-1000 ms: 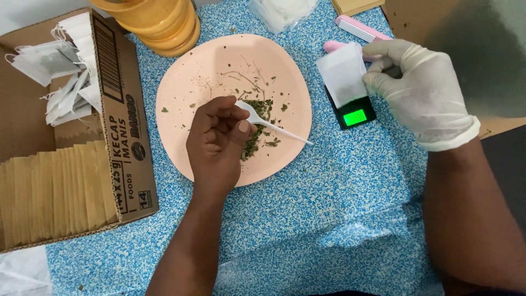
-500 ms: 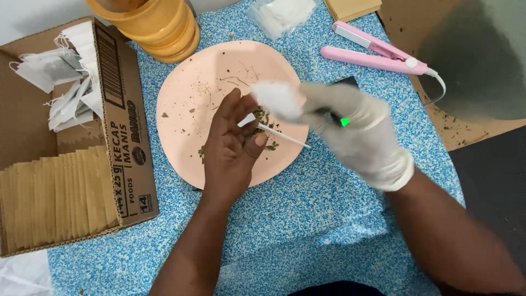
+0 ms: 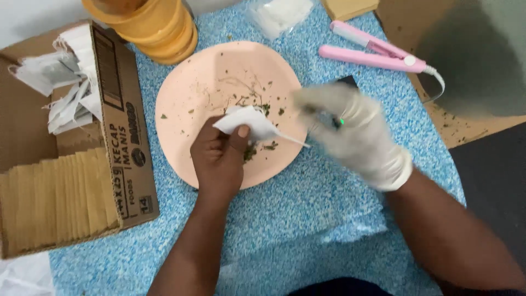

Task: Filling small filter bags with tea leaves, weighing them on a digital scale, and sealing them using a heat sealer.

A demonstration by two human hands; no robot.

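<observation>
A: What hems in the bare left hand (image 3: 218,159)?

B: It sits over the peach plate (image 3: 181,104). Just to its left stands the wall of the cardboard box (image 3: 123,126); beyond it, past the plate's far rim, the stack of orange bowls (image 3: 156,27) blocks the way.

A: And on its right?

B: The gloved right hand (image 3: 350,134) hovers near, over the black scale (image 3: 346,83), leaving only a narrow gap above the plate's edge.

A: Past the gloved hand?

B: The pink hair straightener (image 3: 372,52) lies across the far side, its cord trailing right.

A: Any open ground?

B: The blue speckled cloth (image 3: 307,219) toward the body, between both forearms, lies bare.
</observation>
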